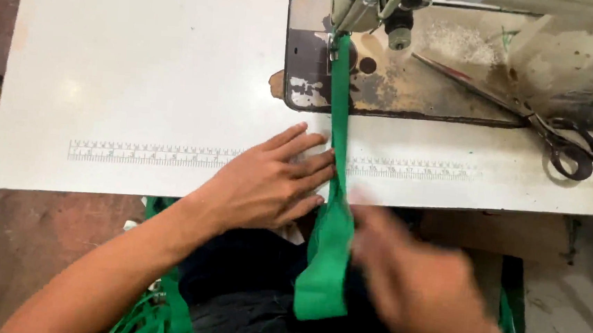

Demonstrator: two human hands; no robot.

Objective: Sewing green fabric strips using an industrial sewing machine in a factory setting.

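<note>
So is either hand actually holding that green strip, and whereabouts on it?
Left hand lies flat, fingertips against the green strip at the table edge. Right hand is blurred; its hold cannot be told.

We saw a white bench [143,72] with a printed ruler strip [151,154], worn brown floor [34,232] to its left, and soft glare on the benchtop.

green fabric strip [337,148], taut under needle

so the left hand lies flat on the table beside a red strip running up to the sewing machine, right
Not quite: the head view shows the strip is green, not red. The left hand does lie flat on the table beside it, and it runs up to the sewing machine.
</note>
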